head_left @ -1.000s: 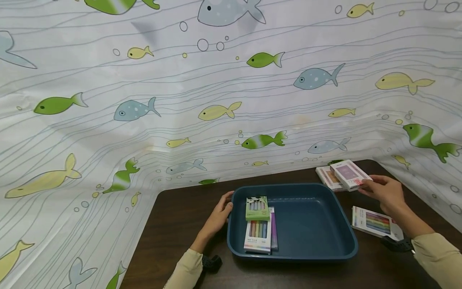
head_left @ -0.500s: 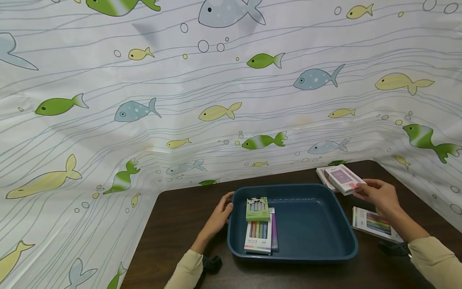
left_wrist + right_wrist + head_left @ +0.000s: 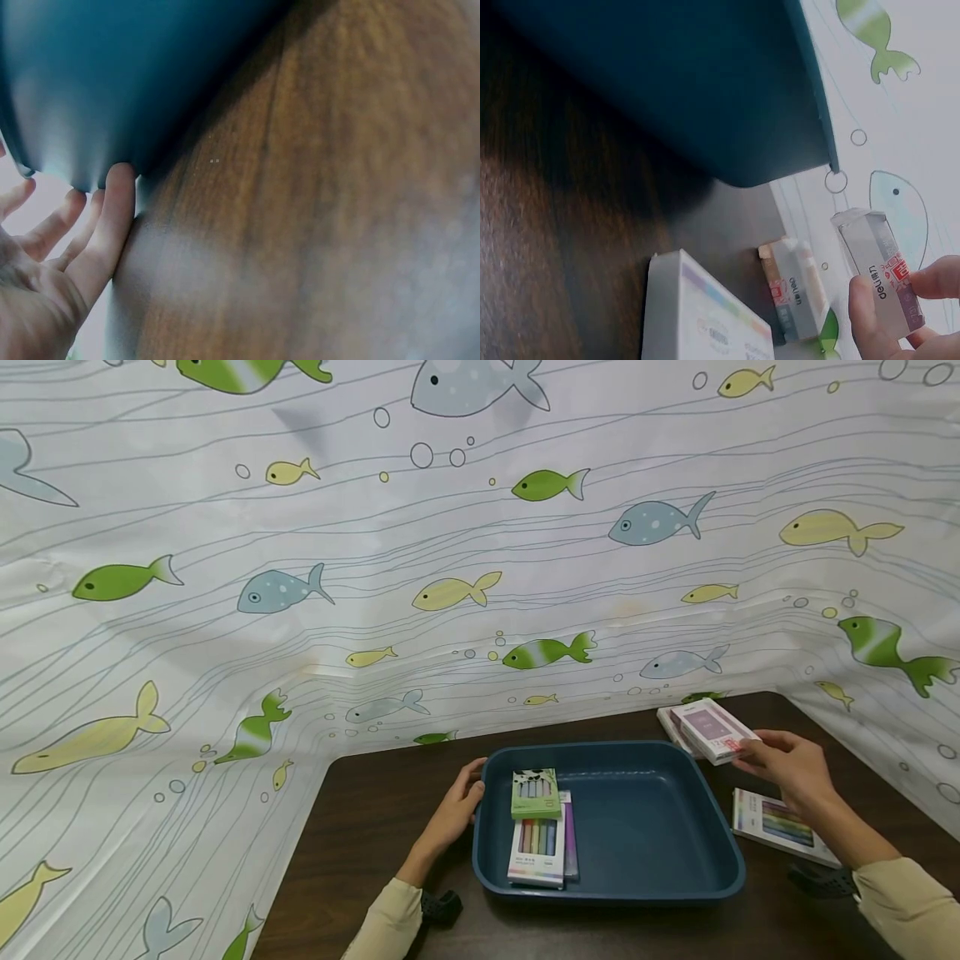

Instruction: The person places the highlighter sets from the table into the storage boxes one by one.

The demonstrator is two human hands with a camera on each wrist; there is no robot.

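My right hand [image 3: 797,770] pinches a white box with a purple window [image 3: 711,730] by its near end, thumb and fingers on opposite sides. In the right wrist view the same box [image 3: 881,270] shows red print on its end. Overlapped by it in the head view is another white box [image 3: 672,727]. Below my right hand lies a white box with rainbow-coloured sticks [image 3: 780,827], partly covered by the wrist. My left hand [image 3: 452,808] touches the left wall of the blue tray [image 3: 720,852]. Fairly straight fingers [image 3: 118,191] rest against its outside in the left wrist view.
Inside the tray, along its left side, a green box [image 3: 536,793] lies over a white box of coloured sticks [image 3: 537,852]. A purple pack [image 3: 570,835] shows beside them. A fish-patterned sheet [image 3: 450,627] hangs behind the dark wooden table [image 3: 360,827].
The purple-windowed box has moved a little left and closer in my right hand, covering more of the box behind it. My left hand and the tray stay put.
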